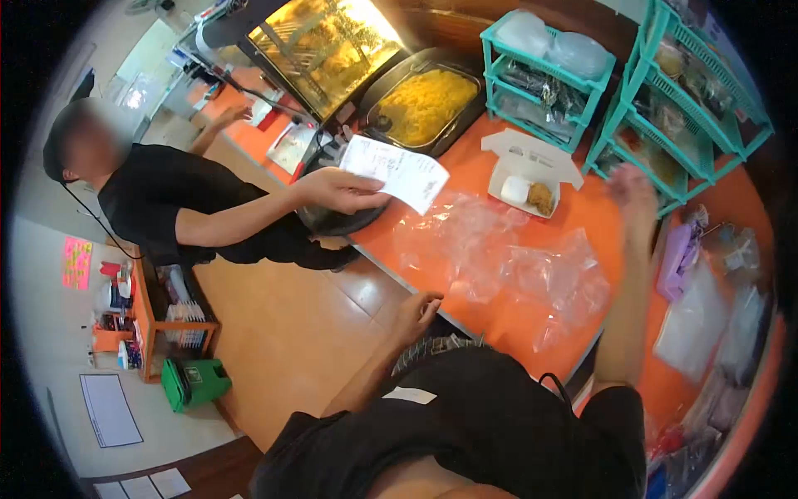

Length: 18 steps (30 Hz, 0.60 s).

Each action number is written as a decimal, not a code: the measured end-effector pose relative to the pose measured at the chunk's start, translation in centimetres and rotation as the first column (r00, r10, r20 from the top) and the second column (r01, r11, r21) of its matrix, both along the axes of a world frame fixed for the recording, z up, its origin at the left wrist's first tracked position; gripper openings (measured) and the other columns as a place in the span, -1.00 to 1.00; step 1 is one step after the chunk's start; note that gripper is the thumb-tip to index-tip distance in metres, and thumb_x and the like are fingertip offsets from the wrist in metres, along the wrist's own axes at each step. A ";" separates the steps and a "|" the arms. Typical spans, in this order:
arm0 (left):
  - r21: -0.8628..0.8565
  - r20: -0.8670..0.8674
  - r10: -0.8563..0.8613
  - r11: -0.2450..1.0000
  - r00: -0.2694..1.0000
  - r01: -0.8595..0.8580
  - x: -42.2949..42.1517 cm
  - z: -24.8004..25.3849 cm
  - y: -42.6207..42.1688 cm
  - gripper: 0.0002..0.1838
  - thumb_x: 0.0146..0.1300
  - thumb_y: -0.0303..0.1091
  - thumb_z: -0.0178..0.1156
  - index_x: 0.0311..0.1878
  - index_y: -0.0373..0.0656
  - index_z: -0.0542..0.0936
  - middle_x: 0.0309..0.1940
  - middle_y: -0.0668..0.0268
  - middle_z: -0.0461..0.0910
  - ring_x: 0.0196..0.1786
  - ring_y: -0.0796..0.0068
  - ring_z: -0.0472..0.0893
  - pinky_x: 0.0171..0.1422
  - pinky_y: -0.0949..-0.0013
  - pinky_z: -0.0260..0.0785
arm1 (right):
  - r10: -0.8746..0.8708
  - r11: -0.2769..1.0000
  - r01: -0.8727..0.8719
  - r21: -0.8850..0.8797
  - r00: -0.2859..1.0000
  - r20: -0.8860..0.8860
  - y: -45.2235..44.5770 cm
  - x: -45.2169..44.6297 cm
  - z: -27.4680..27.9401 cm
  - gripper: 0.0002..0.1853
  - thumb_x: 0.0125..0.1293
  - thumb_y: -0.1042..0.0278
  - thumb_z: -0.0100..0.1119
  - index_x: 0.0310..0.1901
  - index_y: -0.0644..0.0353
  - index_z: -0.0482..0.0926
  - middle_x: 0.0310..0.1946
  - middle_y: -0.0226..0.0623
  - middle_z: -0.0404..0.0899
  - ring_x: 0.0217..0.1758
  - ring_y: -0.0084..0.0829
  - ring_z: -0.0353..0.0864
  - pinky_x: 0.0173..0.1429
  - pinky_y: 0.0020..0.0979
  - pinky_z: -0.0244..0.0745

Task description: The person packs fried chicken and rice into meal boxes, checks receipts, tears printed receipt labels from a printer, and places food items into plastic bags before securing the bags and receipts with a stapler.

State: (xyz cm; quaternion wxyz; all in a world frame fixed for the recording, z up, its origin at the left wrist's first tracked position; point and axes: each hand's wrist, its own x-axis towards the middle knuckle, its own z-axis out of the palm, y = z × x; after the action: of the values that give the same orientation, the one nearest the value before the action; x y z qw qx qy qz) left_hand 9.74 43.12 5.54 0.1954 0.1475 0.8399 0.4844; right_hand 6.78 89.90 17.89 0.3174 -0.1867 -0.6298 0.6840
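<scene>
The left hand [418, 318] is at the near left edge of the counter [532, 320], its fingers loosely bent and a little parted; the right hand [629, 187] is up beside the right rack [669, 116], too blurred to tell whether it grips anything. The two hands are well apart. Between them, crumpled clear bags [490, 249] spread over the orange top. Beyond the bags, left of the right hand, sits the open box [532, 173], with rice [515, 190] and a browned piece [540, 198] inside; the dark print on its lid is too small to read. At the far left, a co-worker's hand [342, 190] pinches a white slip [399, 170], its printed lines unreadable. A pink sheet [77, 262] on the left wall bears illegible marks, and the green bin [195, 382] shows a pale symbol
</scene>
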 end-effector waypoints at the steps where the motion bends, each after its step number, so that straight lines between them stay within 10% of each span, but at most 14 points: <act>1: 0.042 -0.004 0.016 0.999 1.000 -0.016 0.1 0.0 -0.3 -0.77 0.47 -0.31 0.15 0.05 -0.23 0.62 -0.12 0.18 0.69 -0.06 0.33 0.67 0.07 0.29 0.49 | 0.162 0.982 -0.173 0.082 0.979 0.120 -3.9 -0.1 -0.6 -0.57 0.53 0.02 0.05 0.18 0.19 0.51 -0.01 -0.24 0.63 -0.02 -0.43 0.64 0.11 -0.32 0.58; 5: 0.070 -0.125 0.021 0.997 0.992 -0.013 -1.2 0.9 -1.4 -0.79 0.46 -0.34 0.15 0.00 -0.26 0.64 -0.15 0.15 0.70 -0.08 0.30 0.68 0.05 0.29 0.50 | 0.687 0.502 -0.696 -0.514 0.682 -0.251 -18.8 -2.3 -1.8 -0.31 0.52 -0.13 -0.01 0.47 0.17 0.17 0.31 -0.07 0.43 0.29 -0.20 0.52 0.25 -0.16 0.53; 13: 0.203 -0.300 0.054 0.979 0.952 0.009 -5.1 4.5 -2.7 -0.85 0.43 -0.44 0.14 -0.08 -0.29 0.63 -0.17 0.12 0.70 -0.08 0.28 0.69 0.04 0.29 0.49 | 0.507 0.760 -0.522 -0.387 0.849 -0.148 -24.2 -5.2 -0.3 -0.86 0.38 0.48 0.16 -0.07 0.13 0.46 -0.22 -0.40 0.62 -0.14 -0.57 0.62 -0.03 -0.44 0.58; 18: 0.513 -0.153 0.092 0.858 0.984 0.000 -8.3 4.3 -3.3 -0.82 0.40 -0.43 0.18 -0.01 -0.28 0.59 -0.08 0.12 0.66 -0.04 0.24 0.65 0.09 0.24 0.47 | 0.575 0.716 -0.567 -0.408 0.810 -0.117 -21.1 -1.7 3.2 -0.75 0.28 0.58 0.18 -0.04 0.11 0.45 -0.14 -0.40 0.59 -0.11 -0.55 0.61 -0.04 -0.47 0.54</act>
State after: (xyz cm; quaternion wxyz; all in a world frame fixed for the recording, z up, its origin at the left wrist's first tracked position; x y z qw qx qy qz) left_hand 1.42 39.81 9.88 0.0645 0.2152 0.6982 0.6798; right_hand 5.08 68.83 21.05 0.0370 -0.0539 -0.4952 0.8663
